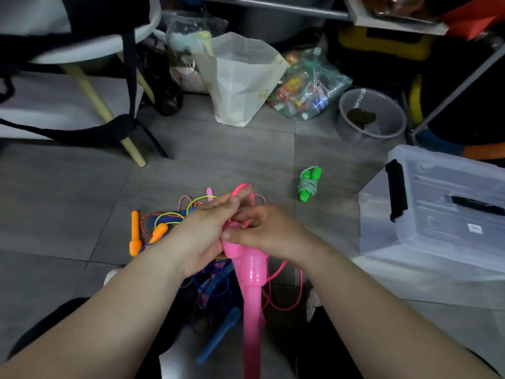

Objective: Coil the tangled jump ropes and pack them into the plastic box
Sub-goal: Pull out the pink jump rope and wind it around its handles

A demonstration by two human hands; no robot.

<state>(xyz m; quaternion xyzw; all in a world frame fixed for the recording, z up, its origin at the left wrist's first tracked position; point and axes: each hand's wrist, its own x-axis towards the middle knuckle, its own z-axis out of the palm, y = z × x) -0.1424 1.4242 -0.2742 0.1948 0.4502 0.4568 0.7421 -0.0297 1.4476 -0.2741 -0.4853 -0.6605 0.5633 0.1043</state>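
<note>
Coiling step, pink rope: left hand (203, 231) grips pink handles (250, 269); right hand (269, 231) pinches pink cord (240, 188) beside it. Next: finish wraps, carry to plastic box (437, 214), far right, lid shut.

The jump rope in my hands has bright pink handles (252, 272) and a thin pink cord (284, 294). The coiled rope (308, 184) on the floor has vivid green handles and a white cord flecked with green. In the tangled pile (175, 222) I see orange handles (135, 233), a blue handle (218, 337), a yellow-green cord, a blue cord, and a cord twisted in red and white. The floor (82, 209) is grey tile. The plastic box (437, 214) is clear, milky white, with black latches (397, 190). The paper bag (240, 77) behind is cream, and the bowl (371, 116) is translucent grey
</note>
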